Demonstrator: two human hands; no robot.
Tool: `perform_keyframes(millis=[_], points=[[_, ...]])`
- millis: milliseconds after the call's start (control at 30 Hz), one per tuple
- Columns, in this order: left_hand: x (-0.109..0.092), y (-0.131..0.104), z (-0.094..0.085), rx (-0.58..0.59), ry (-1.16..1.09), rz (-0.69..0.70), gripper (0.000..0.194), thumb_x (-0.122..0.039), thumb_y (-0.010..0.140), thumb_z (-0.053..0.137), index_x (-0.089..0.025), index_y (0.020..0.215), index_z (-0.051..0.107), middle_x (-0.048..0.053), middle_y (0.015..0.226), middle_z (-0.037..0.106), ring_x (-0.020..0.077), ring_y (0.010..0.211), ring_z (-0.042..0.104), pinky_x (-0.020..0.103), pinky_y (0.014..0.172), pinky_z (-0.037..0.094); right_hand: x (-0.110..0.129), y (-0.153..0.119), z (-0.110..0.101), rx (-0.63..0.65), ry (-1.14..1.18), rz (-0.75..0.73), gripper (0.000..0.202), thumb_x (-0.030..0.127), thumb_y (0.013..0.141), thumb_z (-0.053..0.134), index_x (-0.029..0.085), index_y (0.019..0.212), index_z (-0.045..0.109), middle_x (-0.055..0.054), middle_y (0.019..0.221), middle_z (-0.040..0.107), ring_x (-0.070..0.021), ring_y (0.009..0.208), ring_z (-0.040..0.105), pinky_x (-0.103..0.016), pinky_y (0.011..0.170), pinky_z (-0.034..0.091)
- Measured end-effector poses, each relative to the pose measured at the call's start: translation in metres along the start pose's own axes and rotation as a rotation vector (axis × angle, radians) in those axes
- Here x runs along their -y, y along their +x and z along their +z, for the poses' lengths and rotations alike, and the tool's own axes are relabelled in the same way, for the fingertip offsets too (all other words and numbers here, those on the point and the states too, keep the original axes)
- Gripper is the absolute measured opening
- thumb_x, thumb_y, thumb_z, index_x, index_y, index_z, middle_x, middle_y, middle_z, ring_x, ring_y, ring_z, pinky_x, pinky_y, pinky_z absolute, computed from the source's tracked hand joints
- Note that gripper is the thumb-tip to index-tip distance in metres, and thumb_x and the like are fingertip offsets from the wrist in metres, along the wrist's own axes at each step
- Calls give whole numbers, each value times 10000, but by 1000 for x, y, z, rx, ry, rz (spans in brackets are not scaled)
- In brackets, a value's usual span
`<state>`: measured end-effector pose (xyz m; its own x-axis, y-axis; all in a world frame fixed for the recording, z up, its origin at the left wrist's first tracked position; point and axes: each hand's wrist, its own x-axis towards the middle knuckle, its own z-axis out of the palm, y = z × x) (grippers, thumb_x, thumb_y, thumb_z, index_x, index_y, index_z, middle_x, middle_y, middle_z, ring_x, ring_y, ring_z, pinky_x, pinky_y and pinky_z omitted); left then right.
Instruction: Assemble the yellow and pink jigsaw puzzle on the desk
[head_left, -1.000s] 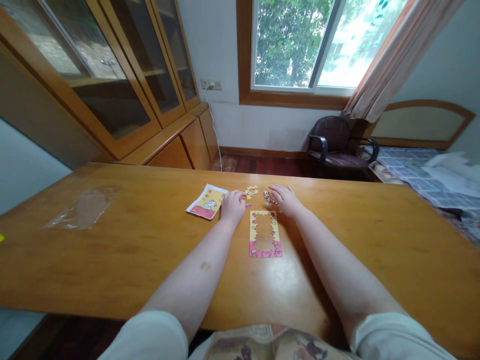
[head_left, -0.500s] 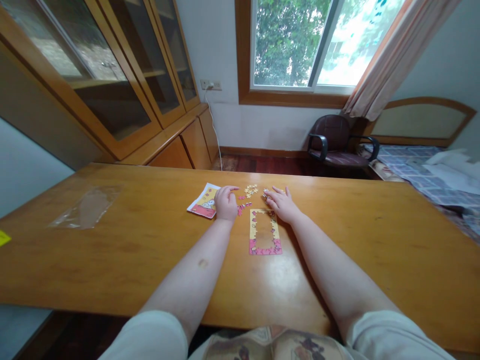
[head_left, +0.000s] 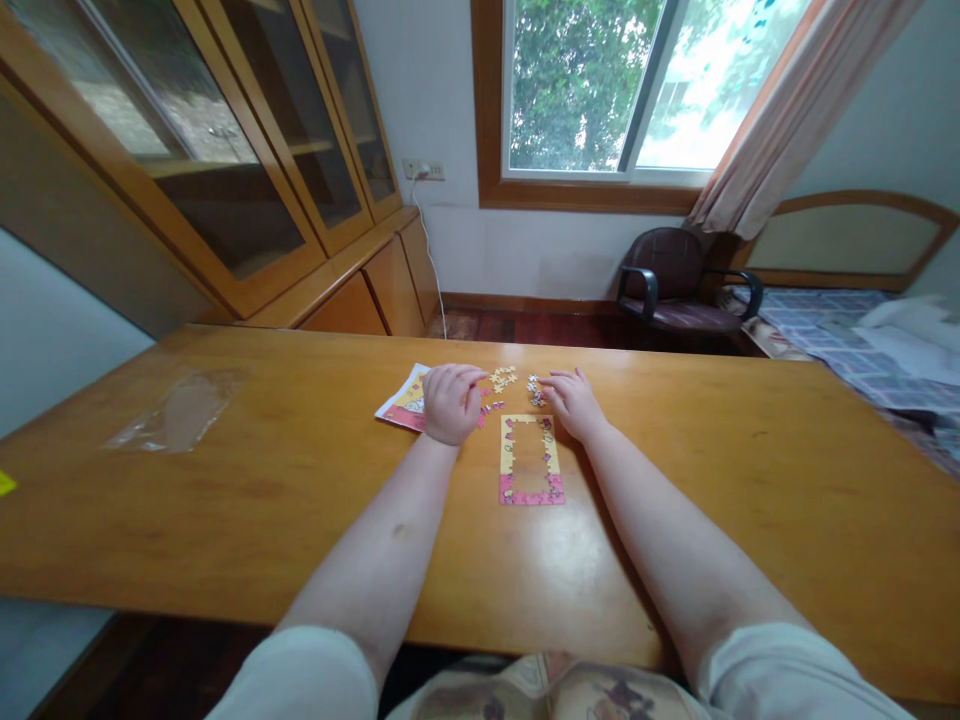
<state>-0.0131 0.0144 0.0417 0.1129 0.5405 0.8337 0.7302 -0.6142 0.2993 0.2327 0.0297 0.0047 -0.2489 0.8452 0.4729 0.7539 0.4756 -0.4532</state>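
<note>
Left hand (head_left: 448, 402) pulled back, fingers curled, grip unclear; right hand (head_left: 571, 402) open on loose pieces (head_left: 535, 390), 12 o'clock of frame (head_left: 530, 460). Best: slide pieces flat.

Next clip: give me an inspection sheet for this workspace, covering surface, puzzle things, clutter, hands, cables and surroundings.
Surface: glossy wooden table.
Job's things: puzzle frame, border assembled, middle open; yellow loose pieces and a second heap of pieces beyond it; picture card to the left.
Clutter: clear plastic bag far left; yellow scrap at the left edge.
Hands: left hand curled, partly over the card, whether it holds a piece cannot be told; right hand flat, fingers at the second heap.
Cables: white cord from the wall socket.
Surroundings: glass-door cabinet, window, curtain, armchair, bed.
</note>
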Motion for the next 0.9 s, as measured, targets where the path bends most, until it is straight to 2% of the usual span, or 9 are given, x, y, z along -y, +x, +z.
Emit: perform_keyframes(millis=[100,133,200,300,367,467,567,700,900], points=[[-22,26,-35,-30,115,-93,233,-199,861,473,-227,991,665,49,997,692,212,973,607,373,905,427,25,6,-27,-113,159,-85,370,446,960,393,236,988,697,-67,1027,724,-234,1031,628,-501,1084,322],[-27,33,-44,10,143,-133,245,-207,873,468,-227,1022,661,49,1010,691,214,978,605,371,899,431,35,6,-36,-150,226,-69,373,460,958,397,236,1021,689,-68,1036,719,-227,1014,633,-466,1036,386],[-28,37,-53,212,186,-167,222,-236,873,492,-232,1000,675,39,993,703,222,940,616,368,869,446,53,-1,-46,-224,368,20,389,478,956,395,229,1065,673,-65,1011,719,-217,963,646,-399,903,485],[-11,19,-45,534,273,-208,221,-218,859,507,-225,952,707,62,975,715,249,915,624,384,841,459,62,-26,-40,-242,473,186,413,479,958,377,209,980,688,-60,879,723,-207,844,658,-360,800,515],[6,-1,-31,619,316,-245,238,-183,834,530,-228,977,715,79,1000,708,268,960,614,400,879,449,53,-47,-29,-190,404,221,412,485,944,400,208,906,702,-72,862,718,-219,836,652,-368,800,508],[27,-25,-13,682,286,-238,282,-197,838,548,-243,1072,698,87,1060,685,285,1010,590,414,895,440,30,-66,-18,-121,328,205,424,500,929,411,217,817,707,-71,788,707,-230,805,648,-382,813,498],[37,-34,-5,725,226,-195,316,-213,846,563,-283,1131,677,79,1071,664,271,1026,570,416,930,415,16,-65,-14,-107,350,226,423,494,937,392,211,893,702,-65,814,707,-222,813,647,-362,791,502],[38,-34,0,766,197,-191,314,-240,870,553,-327,1149,668,65,1119,646,264,1046,546,431,954,385,17,-57,-11,-35,358,229,431,490,940,385,202,852,694,-52,760,697,-206,748,640,-341,751,498],[34,-33,3,809,191,-144,383,-296,884,541,-296,1262,599,78,1166,626,281,1081,516,441,961,378,21,-58,-9,33,355,193,418,464,947,387,202,844,697,-45,741,694,-197,734,638,-326,744,489]])
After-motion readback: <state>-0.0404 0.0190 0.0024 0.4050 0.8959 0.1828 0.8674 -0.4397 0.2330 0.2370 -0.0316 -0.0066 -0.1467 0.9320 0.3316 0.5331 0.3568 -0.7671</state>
